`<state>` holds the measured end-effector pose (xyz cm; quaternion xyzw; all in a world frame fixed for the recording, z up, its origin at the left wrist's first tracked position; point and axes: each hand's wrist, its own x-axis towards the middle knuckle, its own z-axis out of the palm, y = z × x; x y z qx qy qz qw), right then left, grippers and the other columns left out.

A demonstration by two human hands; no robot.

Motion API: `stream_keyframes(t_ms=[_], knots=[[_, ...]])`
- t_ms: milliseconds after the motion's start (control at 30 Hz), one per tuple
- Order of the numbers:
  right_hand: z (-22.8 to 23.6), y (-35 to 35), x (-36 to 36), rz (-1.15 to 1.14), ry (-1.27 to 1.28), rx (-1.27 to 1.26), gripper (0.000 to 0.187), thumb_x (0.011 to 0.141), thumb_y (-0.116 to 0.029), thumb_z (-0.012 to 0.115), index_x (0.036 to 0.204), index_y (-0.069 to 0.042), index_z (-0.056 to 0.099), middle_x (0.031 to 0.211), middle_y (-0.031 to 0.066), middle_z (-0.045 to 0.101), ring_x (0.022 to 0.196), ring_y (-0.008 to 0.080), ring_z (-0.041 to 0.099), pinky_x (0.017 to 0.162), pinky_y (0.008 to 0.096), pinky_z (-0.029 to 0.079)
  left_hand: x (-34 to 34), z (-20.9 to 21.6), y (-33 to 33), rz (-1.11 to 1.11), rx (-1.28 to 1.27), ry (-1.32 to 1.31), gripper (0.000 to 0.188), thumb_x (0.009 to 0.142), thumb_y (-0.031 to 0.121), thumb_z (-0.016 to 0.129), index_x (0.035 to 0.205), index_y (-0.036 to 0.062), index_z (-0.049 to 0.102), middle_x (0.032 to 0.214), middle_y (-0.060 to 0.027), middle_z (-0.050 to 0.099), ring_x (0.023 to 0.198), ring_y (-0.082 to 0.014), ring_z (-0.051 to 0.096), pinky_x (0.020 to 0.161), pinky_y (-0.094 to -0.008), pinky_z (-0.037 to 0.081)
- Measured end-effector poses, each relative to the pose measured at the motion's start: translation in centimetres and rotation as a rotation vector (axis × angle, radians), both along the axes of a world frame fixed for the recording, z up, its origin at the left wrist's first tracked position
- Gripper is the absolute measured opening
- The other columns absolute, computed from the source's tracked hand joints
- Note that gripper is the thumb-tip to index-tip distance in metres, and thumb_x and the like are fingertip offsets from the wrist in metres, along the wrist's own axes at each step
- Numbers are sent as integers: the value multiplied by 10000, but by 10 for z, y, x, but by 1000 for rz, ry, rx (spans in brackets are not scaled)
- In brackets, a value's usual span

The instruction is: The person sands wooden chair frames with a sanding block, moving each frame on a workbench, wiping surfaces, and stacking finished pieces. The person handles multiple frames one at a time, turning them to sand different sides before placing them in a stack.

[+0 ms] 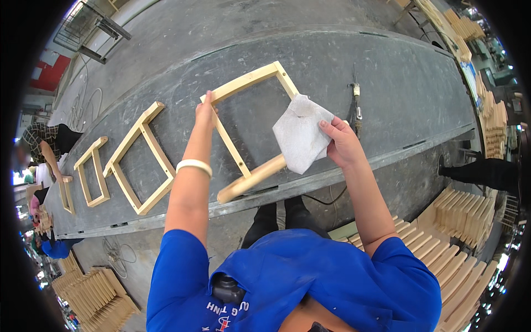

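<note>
A pale wooden frame (246, 82) with one longer leg rests partly over the near edge of the grey workbench (398, 72). My left hand (205, 112) is closed around the frame's left corner. My right hand (342, 143) pinches a creased, light grey sheet of sandpaper (301, 133) between thumb and fingers. The sheet lies over the frame's right side and hides part of it, including one end of the long leg (254, 178). The fingers beneath the sheet are hidden.
Several similar wooden frames (141, 166) lie on the bench to the left. A slim hand tool with a hose (357, 102) lies on the right. Wooden parts (442, 260) are stacked at the lower right. Another person (50, 144) works at the far left end.
</note>
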<state>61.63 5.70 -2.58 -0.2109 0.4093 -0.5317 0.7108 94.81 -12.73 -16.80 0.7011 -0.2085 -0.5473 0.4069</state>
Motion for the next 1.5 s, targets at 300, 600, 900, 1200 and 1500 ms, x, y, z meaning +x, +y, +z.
stream_keyframes(t_ms=[300,600,900,1200,1500], knots=[[-1,10,32,-34,57,-6,268,914,-160,607,1125,6,606,998,60,664,910,143,631,787,279,509,-93,85,135,-796,-502,11,494,777,244,764,1177,32,567,952,-86,639,884,-175,614,781,-326,510],[-13,0,6,-119,338,-58,361,931,-179,549,1214,44,518,1164,162,599,1047,263,606,897,418,508,-70,85,190,-435,-571,142,186,831,146,689,946,22,612,807,-20,611,730,-95,558,618,-269,465],[47,-10,72,484,6,-153,437,920,-101,532,1330,10,425,1281,178,537,1193,313,528,1019,449,430,-20,116,197,-142,-624,49,250,927,113,555,1163,41,510,1057,-65,603,983,-150,573,863,-324,469],[17,-8,126,219,583,-466,301,851,-64,663,1120,-12,538,1036,70,615,977,148,578,865,301,460,-24,148,237,-188,-438,502,394,994,195,449,1365,71,407,1236,-46,559,1102,-137,559,915,-294,472],[-2,7,112,150,949,-603,331,807,-39,689,1094,-8,526,1086,92,567,975,168,576,845,309,473,-54,146,240,-65,-233,613,546,989,443,378,1318,13,448,1253,-91,569,1138,-198,550,996,-378,412]])
